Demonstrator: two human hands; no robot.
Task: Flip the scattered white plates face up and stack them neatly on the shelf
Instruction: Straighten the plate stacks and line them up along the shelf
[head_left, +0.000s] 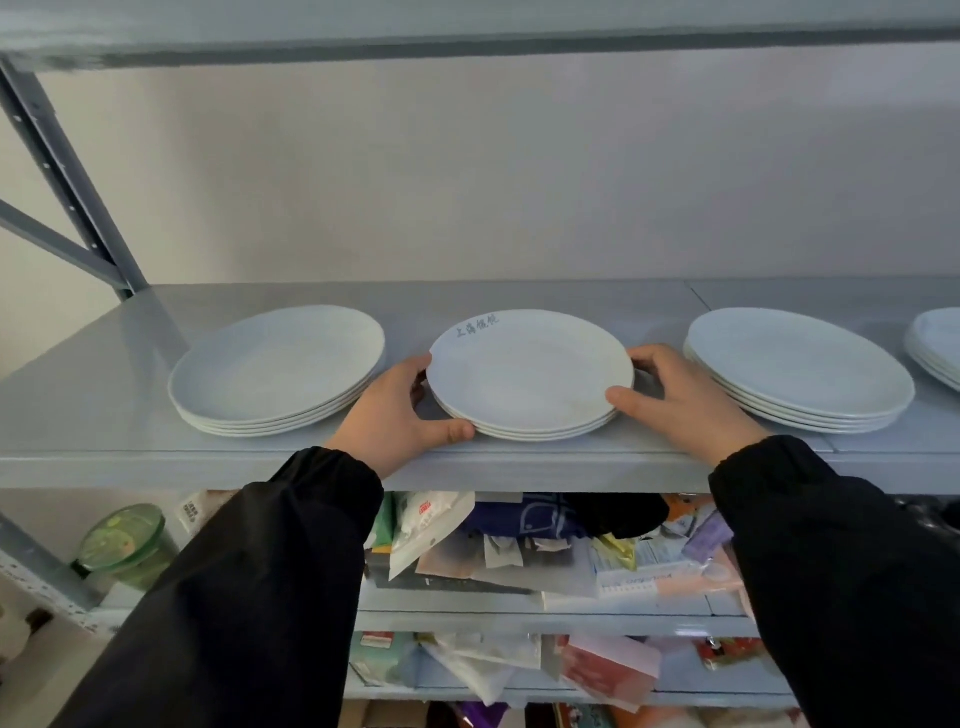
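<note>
- The grey shelf (104, 457) carries four stacks of white plates in a row from 9 o'clock to 3 o'clock, all face up as far as the view shows.
- The middle stack (530, 379) sits at the centre near the front edge; its top plate bears grey handwritten characters at its 11 o'clock rim.
- The left hand (400, 410) cups the middle stack at its 9 o'clock side. The thumb lies against the lower plates at the front, and the other fingers curl round the rim farther back.
- The right hand (680, 395) mirrors this at 3 o'clock, with the thumb on the top plate's rim and the remaining fingers behind the stack.
- State of each grip: fingers spread and pressed against the plate edges, one hand on each side. Neither hand lifts a plate; the stack rests on the shelf.
- Reason for the hold, as a judgement: pressure from opposite sides squares the rims so the plates sit concentric, and it keeps the stack from sliding toward its neighbours.
- The left stack (275, 369) lies just beside the left hand; the right stack (800, 369) lies just beside the right hand. Neither touches the middle stack.
- A fourth stack (940, 343) is cut off at 3 o'clock.
- The lower shelves (519, 618) hold mixed packets and a green jar (124, 545), which play no part here.
- Task status, as a judgement: near completion, with alignment in hand.
</note>
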